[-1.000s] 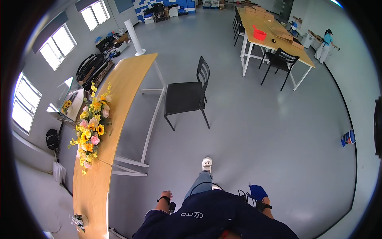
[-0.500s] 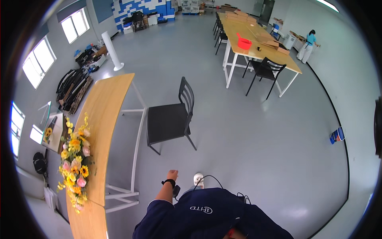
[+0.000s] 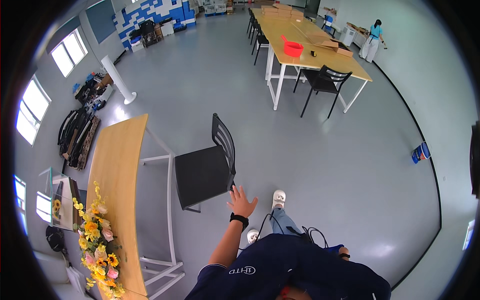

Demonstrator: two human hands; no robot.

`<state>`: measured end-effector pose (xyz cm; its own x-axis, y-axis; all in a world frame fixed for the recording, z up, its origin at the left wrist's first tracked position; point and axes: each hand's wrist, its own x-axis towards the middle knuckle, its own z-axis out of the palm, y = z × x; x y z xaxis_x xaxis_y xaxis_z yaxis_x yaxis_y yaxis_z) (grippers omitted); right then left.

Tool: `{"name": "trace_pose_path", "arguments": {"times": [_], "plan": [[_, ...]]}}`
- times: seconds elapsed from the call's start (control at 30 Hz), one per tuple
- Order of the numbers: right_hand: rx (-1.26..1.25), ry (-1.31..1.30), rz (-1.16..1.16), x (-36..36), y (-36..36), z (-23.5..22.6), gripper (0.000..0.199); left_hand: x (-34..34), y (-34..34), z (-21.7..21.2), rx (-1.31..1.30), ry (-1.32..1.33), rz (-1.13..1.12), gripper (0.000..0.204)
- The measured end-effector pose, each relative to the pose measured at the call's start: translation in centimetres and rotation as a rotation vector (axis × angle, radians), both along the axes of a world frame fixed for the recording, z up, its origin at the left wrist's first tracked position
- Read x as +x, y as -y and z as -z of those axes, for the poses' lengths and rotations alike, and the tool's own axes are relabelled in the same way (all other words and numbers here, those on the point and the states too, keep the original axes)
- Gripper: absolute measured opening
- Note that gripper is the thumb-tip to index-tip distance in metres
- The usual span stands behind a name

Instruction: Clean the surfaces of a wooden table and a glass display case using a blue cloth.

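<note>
From my remote seat: left hand [image 3: 242, 202] spread, fingers fanned, nothing in its grasp. Fingertips right by the lower corner of the black slat-back chair [image 3: 202, 176]; contact or a gap, I cannot tell. Chair seat lies ahead and left of that hand. Black wristband [image 3: 239, 218] just behind the fingers. Right hand [image 3: 343, 251] low beside the body, mostly covered; I cannot tell its grip. Farther left of the left hand, past the chair: wooden bench [image 3: 120, 170] with a yellow-and-pink flower arrangement [image 3: 97, 245]. Well ahead, to the right: second bench [image 3: 325, 61] bearing a red handled container [image 3: 293, 49].
</note>
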<state>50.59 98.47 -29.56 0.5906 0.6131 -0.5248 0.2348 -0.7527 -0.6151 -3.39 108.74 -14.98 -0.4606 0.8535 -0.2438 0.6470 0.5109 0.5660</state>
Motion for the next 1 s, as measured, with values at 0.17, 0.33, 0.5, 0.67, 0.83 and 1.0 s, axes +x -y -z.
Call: {"name": "trace_pose_path", "arguments": {"times": [0.17, 0.33, 0.5, 0.67, 0.83, 1.0], "plan": [[-0.004, -0.037, -0.035, -1.6, -9.2, 1.1, 0.028, -2.4, -8.2, -0.9, 0.03, -0.188, 0.007, 0.086], [0.028, -0.087, -0.054, -1.6, -21.6, 2.0, 0.028, -5.2, -16.4, -1.1, -0.053, -0.162, -0.041, 0.081], [0.178, -0.022, -0.106, -1.6, -32.7, 2.5, 0.02, -8.2, -21.9, 0.4, -0.286, -0.141, -0.104, 0.082], [0.132, 0.001, -0.159, -2.3, -37.4, 1.5, 0.014, -9.0, -25.1, 0.2, -0.492, -0.197, -0.149, 0.088], [0.107, 0.055, -0.118, -3.2, -38.5, 2.7, 0.012, -11.9, -29.5, 1.8, -0.52, -0.332, -0.124, 0.09], [-0.03, -0.031, 0.025, -0.8, -39.1, 9.2, 0.014, -17.0, -35.5, 1.0, -0.555, -0.343, -0.13, 0.082]]}}
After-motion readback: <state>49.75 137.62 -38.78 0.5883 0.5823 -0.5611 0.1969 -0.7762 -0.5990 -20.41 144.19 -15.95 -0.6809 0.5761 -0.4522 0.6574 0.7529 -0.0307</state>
